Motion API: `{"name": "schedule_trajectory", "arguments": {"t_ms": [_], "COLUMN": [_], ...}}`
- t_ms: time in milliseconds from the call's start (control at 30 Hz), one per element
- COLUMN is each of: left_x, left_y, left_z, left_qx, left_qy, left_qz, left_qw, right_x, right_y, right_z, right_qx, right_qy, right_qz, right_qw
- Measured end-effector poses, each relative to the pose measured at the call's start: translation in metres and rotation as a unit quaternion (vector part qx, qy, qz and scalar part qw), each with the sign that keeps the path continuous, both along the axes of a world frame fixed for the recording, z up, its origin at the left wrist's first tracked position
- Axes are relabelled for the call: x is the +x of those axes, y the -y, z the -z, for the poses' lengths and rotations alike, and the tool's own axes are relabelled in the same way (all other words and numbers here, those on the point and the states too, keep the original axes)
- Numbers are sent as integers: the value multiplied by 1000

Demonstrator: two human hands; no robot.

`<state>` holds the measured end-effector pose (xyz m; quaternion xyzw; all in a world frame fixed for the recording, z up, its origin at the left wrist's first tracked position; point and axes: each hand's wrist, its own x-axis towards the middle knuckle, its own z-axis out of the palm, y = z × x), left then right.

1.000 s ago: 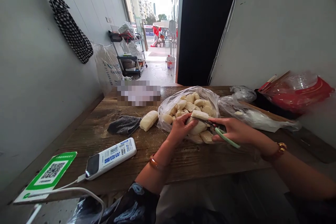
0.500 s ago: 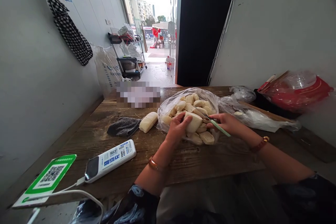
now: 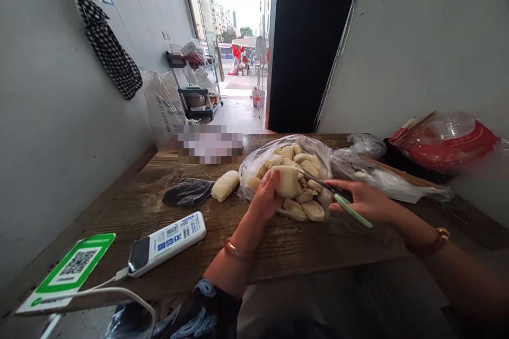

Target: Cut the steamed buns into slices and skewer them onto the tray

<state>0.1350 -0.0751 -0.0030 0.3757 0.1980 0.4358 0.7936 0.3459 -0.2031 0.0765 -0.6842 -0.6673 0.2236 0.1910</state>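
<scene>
My left hand (image 3: 267,194) is closed around a pale steamed bun (image 3: 287,182), held over a clear plastic bag (image 3: 254,161). My right hand (image 3: 356,198) grips scissors (image 3: 350,208) with light green handles, the blades pointing left towards the bun's right side. Whether the blades touch the bun I cannot tell. Inside the bag lie many cut bun pieces (image 3: 312,210), some at its near edge. Left of the bag, another whole bun (image 3: 225,186) rests on the wooden table (image 3: 222,238).
A dark grey cloth (image 3: 187,192) lies left of the whole bun. Nearer stands a white power bank (image 3: 169,243) with a cable, beside a green QR code card (image 3: 71,270). Crumpled plastic (image 3: 382,175) and a red basin (image 3: 449,143) are at the right.
My right hand and the scissors have moved right and slightly down, away from the bun. My left hand has turned the bun and shifted it a little left.
</scene>
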Motion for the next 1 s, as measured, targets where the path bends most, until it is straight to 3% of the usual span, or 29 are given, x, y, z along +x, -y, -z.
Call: {"name": "schedule_trajectory", "arguments": {"t_ms": [367,667,1000], "left_x": [0,1,2], "left_y": [3,3,1], "left_z": [-1,3,6], "left_qx": [72,92,132], "left_qy": [18,17,-11], "left_qz": [13,13,25], "left_qw": [997,996,991], "right_x": [-1,-6,2], "right_y": [10,9,0], "right_z": [-13,-17,-9], "right_qx": [-52,-49,-32], "right_qy": [22,30,21], "right_qz": [-45,-46,-78], "right_qw": [997,997,996]}}
